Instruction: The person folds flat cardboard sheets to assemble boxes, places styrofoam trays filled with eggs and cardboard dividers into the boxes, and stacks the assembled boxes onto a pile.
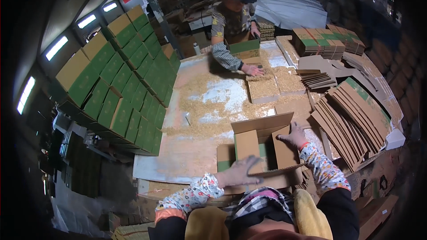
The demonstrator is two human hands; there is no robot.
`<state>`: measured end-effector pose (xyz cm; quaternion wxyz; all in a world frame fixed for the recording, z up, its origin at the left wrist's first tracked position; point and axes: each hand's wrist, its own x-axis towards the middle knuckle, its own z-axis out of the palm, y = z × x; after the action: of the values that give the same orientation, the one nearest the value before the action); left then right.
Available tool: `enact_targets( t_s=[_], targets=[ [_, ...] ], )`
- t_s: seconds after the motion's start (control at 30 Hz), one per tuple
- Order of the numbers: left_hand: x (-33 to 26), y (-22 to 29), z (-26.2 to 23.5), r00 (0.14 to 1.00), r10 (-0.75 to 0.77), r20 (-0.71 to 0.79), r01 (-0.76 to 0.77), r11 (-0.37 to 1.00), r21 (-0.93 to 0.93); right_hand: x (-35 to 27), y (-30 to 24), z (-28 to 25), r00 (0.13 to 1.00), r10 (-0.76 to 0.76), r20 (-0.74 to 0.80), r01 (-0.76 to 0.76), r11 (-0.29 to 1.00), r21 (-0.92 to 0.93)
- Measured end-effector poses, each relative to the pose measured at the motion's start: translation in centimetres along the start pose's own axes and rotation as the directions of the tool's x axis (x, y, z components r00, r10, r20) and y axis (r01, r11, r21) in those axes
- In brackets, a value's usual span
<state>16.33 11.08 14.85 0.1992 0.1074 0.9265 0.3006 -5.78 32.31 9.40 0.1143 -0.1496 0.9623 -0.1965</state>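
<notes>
An unfolded cardboard box, brown with green inside panels showing, stands in front of me at the table's near edge with its flaps up. My left hand, gloved, rests at the box's near left side with its fingers stretched out. On the right, my right hand, also gloved, lies over the box's right flap, thumb and fingers spread to either side of its upper edge. Patterned sleeve covers wrap both my forearms. The bottom of the box is partly hidden by its flaps.
Green-and-brown boxes stand in a tall stack on the left. Flat cardboard sheets lie piled at the right; tied bundles sit behind. Across the table, a co-worker's hand touches a tray of wood shavings.
</notes>
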Motion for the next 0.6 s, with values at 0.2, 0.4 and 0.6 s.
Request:
enact_targets(
  t_s=[0.2,0.4,0.6],
  targets=[
    [4.7,-4.1,1.6,0.558,-0.505,-0.658,0.33,0.863,-0.383,5.9,0.5,-9.3,0.807,-0.516,0.286,0.374,0.823,0.427],
    [2.6,-11.2,6.5,0.554,-0.607,-0.57,0.214,0.765,-0.607,-10.7,0.0,1.0,0.567,-0.797,0.207,0.823,0.536,-0.187],
    [2.4,-7.6,0.5,0.892,-0.435,0.124,0.324,0.423,-0.846,-6.9,4.5,1.8,0.893,-0.433,-0.125,0.369,0.544,0.753]
  ],
)
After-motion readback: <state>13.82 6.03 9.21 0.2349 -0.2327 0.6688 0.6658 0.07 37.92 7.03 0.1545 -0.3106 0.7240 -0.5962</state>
